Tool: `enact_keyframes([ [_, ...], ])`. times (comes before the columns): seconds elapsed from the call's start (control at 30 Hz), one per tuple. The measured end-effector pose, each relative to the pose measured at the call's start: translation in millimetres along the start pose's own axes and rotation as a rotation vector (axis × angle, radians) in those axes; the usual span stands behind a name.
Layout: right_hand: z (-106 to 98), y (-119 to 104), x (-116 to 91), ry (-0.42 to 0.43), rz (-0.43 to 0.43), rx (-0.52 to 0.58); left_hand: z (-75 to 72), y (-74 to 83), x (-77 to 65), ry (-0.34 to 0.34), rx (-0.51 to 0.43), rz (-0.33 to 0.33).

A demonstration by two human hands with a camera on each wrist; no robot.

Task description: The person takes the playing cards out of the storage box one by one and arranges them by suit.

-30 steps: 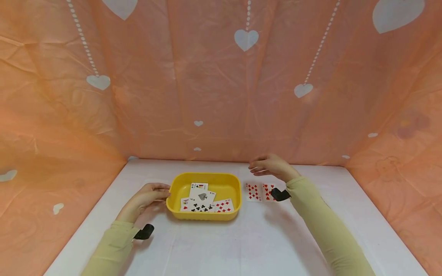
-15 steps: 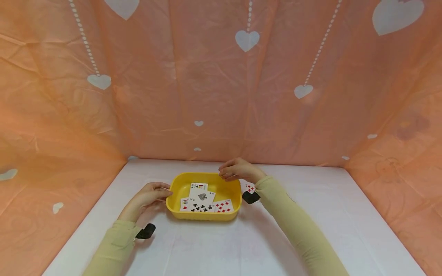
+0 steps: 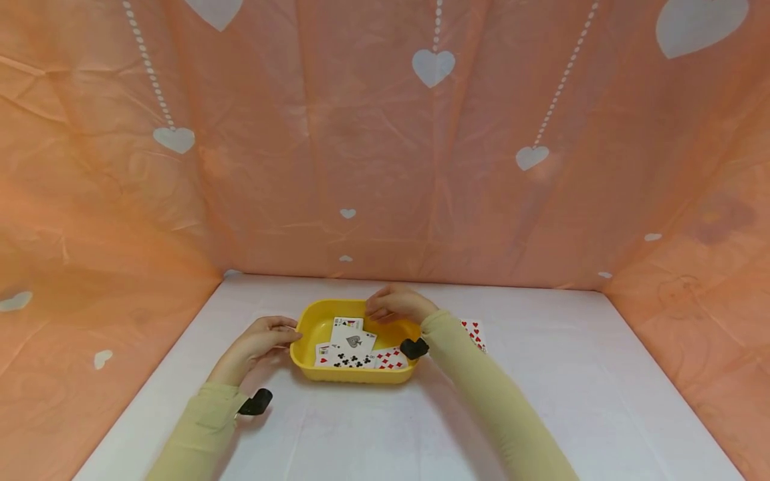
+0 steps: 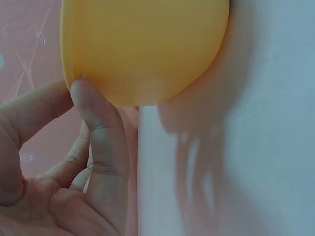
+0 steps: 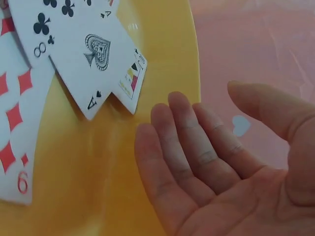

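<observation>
My left hand [image 3: 259, 344] pinches the left rim of a yellow plastic basin [image 3: 355, 377]; in the left wrist view the thumb and a finger meet at the edge of its wall [image 4: 147, 49]. Over the basin's far right corner, my right hand [image 3: 400, 304] has relaxed, slightly bent fingers with nothing between them, plain in the right wrist view. Playing cards lie overlapping inside: an ace of spades [image 5: 78, 64], an eight of clubs [image 5: 42, 24], a diamonds card [image 5: 15, 132] and a few face cards, one a jack or similar [image 5: 132, 83].
A hearts card [image 3: 473, 332] lies on the white table [image 3: 601, 374] right of the basin, partly covered by the right sleeve [image 3: 475, 381]. An orange cloth [image 3: 385, 167] with white hearts rises behind and at both sides.
My right hand has moved left and slightly down, from above the loose cards to over the basin. Its sleeve now hides the diamonds card on the table. The left hand stays at the rim.
</observation>
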State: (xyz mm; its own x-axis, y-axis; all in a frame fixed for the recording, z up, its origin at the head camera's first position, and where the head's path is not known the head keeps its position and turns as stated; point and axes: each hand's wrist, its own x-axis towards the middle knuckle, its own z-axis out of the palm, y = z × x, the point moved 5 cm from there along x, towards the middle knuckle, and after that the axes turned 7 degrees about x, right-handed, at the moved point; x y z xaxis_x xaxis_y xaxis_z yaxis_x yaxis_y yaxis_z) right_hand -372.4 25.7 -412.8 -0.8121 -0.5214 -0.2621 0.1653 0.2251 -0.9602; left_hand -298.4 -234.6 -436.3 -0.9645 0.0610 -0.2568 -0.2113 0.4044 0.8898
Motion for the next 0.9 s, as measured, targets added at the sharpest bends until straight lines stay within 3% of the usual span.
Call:
enact_keyframes([
  [0.2, 3, 8, 3, -0.026, 0.018, -0.055, -0.3, -2.0, 1.5, 0.0, -0.004, -0.003],
  [0.57, 4, 19, 3, -0.067, 0.154, -0.123, -0.8, -1.6, 0.8, 0.002, -0.019, 0.002],
  [0.9, 14, 24, 6, -0.093, 0.17, -0.188, -0.1, -1.4, -3.8, 0.004, -0.046, -0.027],
])
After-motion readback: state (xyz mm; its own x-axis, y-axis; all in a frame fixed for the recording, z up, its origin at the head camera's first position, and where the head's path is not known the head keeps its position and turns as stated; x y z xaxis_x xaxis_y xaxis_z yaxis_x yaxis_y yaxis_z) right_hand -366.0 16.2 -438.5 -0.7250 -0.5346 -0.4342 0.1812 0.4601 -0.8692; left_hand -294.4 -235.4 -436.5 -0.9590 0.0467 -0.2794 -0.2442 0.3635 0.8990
